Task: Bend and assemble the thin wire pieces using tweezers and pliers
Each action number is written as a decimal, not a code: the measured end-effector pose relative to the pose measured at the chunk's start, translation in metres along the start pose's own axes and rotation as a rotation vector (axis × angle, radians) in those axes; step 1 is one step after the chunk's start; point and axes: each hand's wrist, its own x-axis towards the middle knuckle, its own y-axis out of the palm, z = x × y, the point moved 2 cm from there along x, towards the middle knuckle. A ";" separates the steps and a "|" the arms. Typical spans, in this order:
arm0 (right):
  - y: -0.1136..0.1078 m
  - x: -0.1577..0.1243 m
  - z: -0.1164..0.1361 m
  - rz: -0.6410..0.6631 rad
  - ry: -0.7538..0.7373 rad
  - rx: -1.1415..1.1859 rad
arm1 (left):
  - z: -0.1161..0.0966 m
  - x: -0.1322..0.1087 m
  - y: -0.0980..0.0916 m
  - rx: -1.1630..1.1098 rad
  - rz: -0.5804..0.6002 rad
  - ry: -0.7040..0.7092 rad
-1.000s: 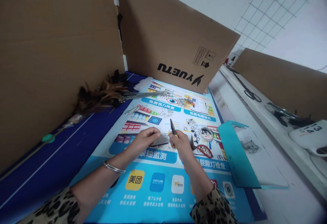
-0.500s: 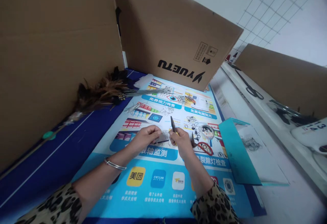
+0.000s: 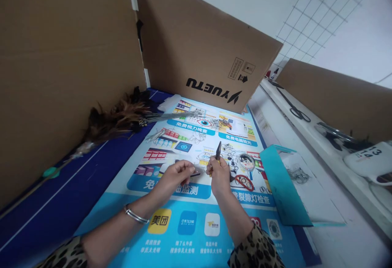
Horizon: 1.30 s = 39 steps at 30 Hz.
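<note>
My right hand (image 3: 219, 175) is closed around a pair of pliers (image 3: 218, 150); the dark tapered jaws point up and away, and a little yellow handle shows between the fingers. To its left, my left hand (image 3: 180, 173) has thumb and forefinger pinched together. A short thin dark strip (image 3: 196, 174) shows at those fingertips; whether it is held or lies beneath, I cannot tell. Right of the pliers, small black rings and bits of wire (image 3: 234, 164) lie scattered. Close by are red-handled scissors (image 3: 244, 182), partly behind my right hand, and a round tape roll (image 3: 246, 162).
A printed poster (image 3: 122, 219) covers the work surface. Feather stems (image 3: 119, 115) and thin wires (image 3: 171, 116) lie at the left back. Cardboard panels (image 3: 196, 43) stand behind. Rightward are a teal folder (image 3: 286, 190) with tangled wire, black scissors (image 3: 298, 113) and a white mug (image 3: 372, 162).
My hands have drawn apart, and the pliers have swung from leaning left to leaning slightly right. The view has shifted a little.
</note>
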 end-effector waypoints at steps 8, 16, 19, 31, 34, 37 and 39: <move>0.009 -0.009 -0.008 0.027 -0.005 -0.015 | 0.002 0.000 0.001 -0.006 -0.057 -0.033; 0.000 0.001 -0.002 -0.019 0.006 0.060 | -0.004 0.004 -0.009 -0.013 -0.110 0.024; -0.003 0.006 0.001 0.028 0.049 0.091 | -0.006 0.008 -0.013 0.008 -0.090 0.041; 0.015 -0.014 0.003 0.412 0.343 0.143 | -0.007 0.006 -0.007 0.232 0.164 0.137; 0.018 -0.018 0.007 0.416 0.373 0.119 | -0.007 0.006 -0.007 0.152 0.155 0.125; 0.020 -0.019 0.012 0.381 0.368 0.101 | -0.006 0.006 -0.007 0.078 0.137 0.074; 0.020 -0.020 0.014 0.382 0.363 0.107 | -0.005 0.007 -0.008 0.059 0.137 0.050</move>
